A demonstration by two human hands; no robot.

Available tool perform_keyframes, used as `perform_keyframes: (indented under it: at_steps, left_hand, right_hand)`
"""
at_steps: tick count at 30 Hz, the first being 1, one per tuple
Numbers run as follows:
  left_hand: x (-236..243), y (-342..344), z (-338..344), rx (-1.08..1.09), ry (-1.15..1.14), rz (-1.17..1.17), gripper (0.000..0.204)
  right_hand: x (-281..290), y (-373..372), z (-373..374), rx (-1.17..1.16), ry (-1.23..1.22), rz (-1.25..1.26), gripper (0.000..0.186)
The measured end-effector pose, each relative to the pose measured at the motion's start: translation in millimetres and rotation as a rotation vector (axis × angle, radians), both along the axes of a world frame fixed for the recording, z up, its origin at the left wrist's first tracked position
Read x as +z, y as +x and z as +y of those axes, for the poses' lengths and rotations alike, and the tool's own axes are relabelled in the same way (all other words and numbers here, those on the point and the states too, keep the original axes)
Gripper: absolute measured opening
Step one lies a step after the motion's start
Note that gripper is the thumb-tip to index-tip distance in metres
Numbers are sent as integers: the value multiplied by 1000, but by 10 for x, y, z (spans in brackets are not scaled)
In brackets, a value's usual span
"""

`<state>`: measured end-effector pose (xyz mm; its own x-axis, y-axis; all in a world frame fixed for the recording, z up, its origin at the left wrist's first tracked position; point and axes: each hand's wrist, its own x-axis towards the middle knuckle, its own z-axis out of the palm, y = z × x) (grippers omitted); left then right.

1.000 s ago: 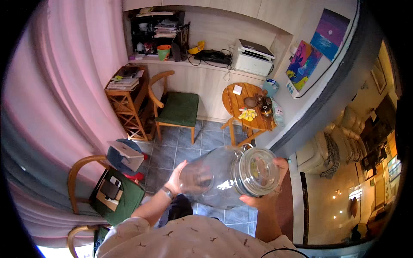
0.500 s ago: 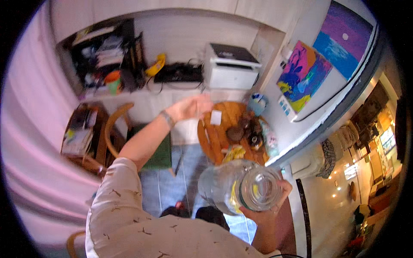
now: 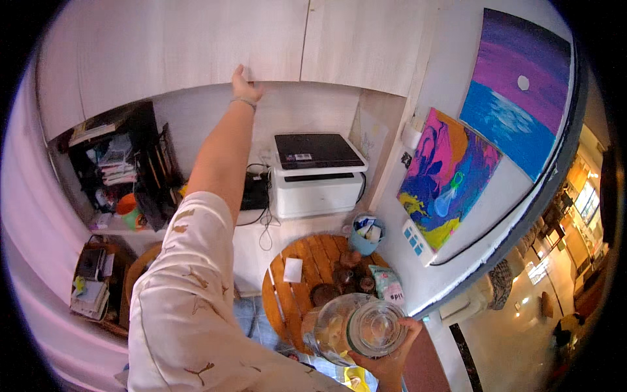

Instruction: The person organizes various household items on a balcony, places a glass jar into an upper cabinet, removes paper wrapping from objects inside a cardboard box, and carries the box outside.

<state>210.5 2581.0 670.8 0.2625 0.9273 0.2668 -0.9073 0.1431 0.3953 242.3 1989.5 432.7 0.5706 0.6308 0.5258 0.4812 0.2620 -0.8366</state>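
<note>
Up at the lower edge of the pale wooden cabinet door [image 3: 189, 46], my left hand [image 3: 247, 85] curls its fingers onto the edge, its arm stretched across the view. My right hand [image 3: 395, 353] grips a large clear glass jar [image 3: 326, 326] with a clamp lid [image 3: 377, 326], low in front of me. The jar is over part of a round slatted wooden table [image 3: 281, 300] and hides what is directly beneath it.
A white printer [image 3: 317, 189] and dark shelves [image 3: 111, 144] fill the niche. The table bears a white card [image 3: 292, 269], dark objects [image 3: 346, 277] and a blue container [image 3: 367, 235]. Paintings [image 3: 509, 85] hang right. Pink curtain [image 3: 32, 274] is left; wooden side stand [image 3: 104, 320] lower left.
My left hand has left the jar, risen and reached the cabinet's edge. My view has moved toward the cabinets. The jar stays in my right hand.
</note>
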Motion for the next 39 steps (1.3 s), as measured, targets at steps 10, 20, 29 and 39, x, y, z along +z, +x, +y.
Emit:
perform_keyframes:
  at_steps: [10, 20, 29, 39]
  left_hand:
    - [-530, -945, -337, 41, 146, 158, 38]
    - [-660, -2389, -738, -376, 406, -704, 13]
    - [-75, 535, 508, -286, -83, 278, 52]
    - [103, 1385, -215, 266, 349, 719, 40]
  right_hand:
    - [117, 696, 662, -75, -158, -357, 91]
    - [432, 571, 1070, -33, -213, -175, 93]
    - [475, 450, 1162, -14, -189, -175, 94]
    - [424, 426, 883, -77, -190, -146, 95]
